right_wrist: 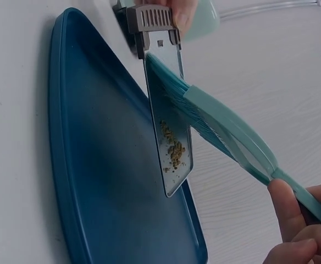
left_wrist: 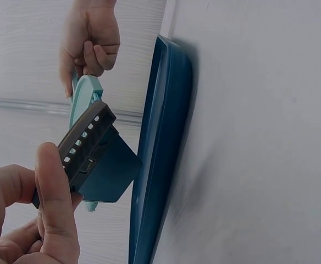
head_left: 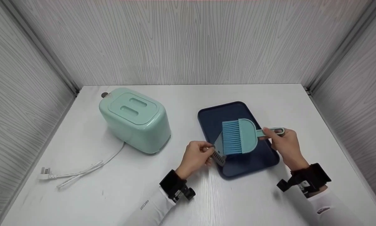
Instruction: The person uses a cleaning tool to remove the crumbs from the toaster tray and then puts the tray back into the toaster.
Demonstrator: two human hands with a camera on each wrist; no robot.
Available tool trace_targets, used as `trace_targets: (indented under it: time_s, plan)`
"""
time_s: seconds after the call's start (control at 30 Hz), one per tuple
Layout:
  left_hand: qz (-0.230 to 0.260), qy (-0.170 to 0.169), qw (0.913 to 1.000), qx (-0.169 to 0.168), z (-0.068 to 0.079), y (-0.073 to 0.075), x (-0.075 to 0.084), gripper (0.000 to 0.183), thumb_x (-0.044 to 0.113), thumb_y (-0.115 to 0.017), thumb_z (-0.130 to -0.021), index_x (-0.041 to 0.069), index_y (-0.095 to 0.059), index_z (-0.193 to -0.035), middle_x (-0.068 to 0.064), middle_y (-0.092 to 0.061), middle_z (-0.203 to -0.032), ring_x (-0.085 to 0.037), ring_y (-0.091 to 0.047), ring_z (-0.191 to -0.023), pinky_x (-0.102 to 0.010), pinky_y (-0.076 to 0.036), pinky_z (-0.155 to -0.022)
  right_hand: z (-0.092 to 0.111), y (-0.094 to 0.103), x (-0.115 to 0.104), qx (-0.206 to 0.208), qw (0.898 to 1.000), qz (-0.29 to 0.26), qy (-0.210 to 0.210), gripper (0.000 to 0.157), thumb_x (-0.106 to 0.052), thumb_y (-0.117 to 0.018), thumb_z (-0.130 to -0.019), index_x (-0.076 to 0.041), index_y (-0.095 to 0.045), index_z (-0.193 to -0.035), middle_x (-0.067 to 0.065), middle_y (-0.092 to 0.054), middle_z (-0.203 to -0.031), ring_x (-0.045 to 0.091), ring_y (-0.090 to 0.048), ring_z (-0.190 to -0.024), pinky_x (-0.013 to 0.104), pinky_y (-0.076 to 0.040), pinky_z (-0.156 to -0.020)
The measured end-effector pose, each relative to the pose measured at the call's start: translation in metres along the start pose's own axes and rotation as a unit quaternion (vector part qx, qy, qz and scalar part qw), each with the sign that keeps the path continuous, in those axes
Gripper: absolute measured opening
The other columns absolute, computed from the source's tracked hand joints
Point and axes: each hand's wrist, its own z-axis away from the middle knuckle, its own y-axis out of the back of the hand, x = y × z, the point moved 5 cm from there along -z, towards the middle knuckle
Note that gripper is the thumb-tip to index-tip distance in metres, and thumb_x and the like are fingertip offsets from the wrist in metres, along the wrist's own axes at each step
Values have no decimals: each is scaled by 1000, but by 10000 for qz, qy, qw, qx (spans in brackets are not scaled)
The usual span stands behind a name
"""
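My left hand (head_left: 196, 154) pinches the grey slotted end of a metal crumb tray (head_left: 219, 145) between thumb and fingers. In the right wrist view the crumb tray slants down over the dark blue tray (right_wrist: 116, 165), with brown crumbs (right_wrist: 175, 151) scattered toward its lower end. A teal brush (head_left: 247, 135) is held by its handle in my right hand (head_left: 285, 146). Its bristles (right_wrist: 169, 82) lie against the crumb tray near the slotted end. From the head view, the brush covers much of the metal plate.
A mint-green toaster (head_left: 153, 135) with two slots on top stands at the left. Its white cord (head_left: 90, 168) runs toward the front left and ends in a plug (head_left: 45, 174). A small dark disc (head_left: 104, 94) shows at the toaster's far end. Pale walls enclose the white table.
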Motion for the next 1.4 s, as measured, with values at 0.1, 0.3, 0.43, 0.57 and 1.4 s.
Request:
trace_targets:
  time_s: [0.1,0.3,0.43,0.57,1.4]
  plan:
    - [-20,-3,10000,7,-1,0,0,20,2,-64,-99,-7,-73,-114,-6,-68,-73,-9,-63,-52,-35,-63,-55,-2,2,0,79,9999,100,93,46,-34,-72,-99,11,-76,-104,0,-77,-73,8,-26,-43,36,-15,-47]
    - [13,-57,10000,8,0,2,0,21,2,-64,-98,-9,-73,-114,-7,-69,-74,-9,-63,-52,-30,-61,-53,-6,6,-2,168,9994,214,231,44,-32,-72,-99,11,-75,-106,0,-77,-74,8,-23,-42,37,-13,-46]
    - [69,-83,9999,-12,1,2,2,21,2,-64,-99,-10,-73,-114,-14,-69,-76,-9,-63,-52,-29,-61,-54,-9,8,-3,207,9990,256,308,45,-31,-72,-99,13,-75,-106,-2,-77,-73,6,-23,-41,37,-12,-45]
    - [100,-72,9999,-36,1,2,2,21,3,-64,-99,-10,-73,-114,-18,-70,-78,-10,-63,-53,-29,-61,-54,-12,10,-4,244,9988,313,301,45,-32,-72,-99,12,-75,-106,-3,-77,-74,5,-24,-40,35,-13,-42]
    - [-39,-196,9998,-54,2,2,5,21,2,-63,-99,-7,-74,-115,-6,-68,-74,-10,-63,-53,-31,-62,-55,-25,24,-11,541,9937,705,680,42,-30,-72,-100,11,-75,-107,-4,-78,-76,3,-27,-39,25,-21,-40]
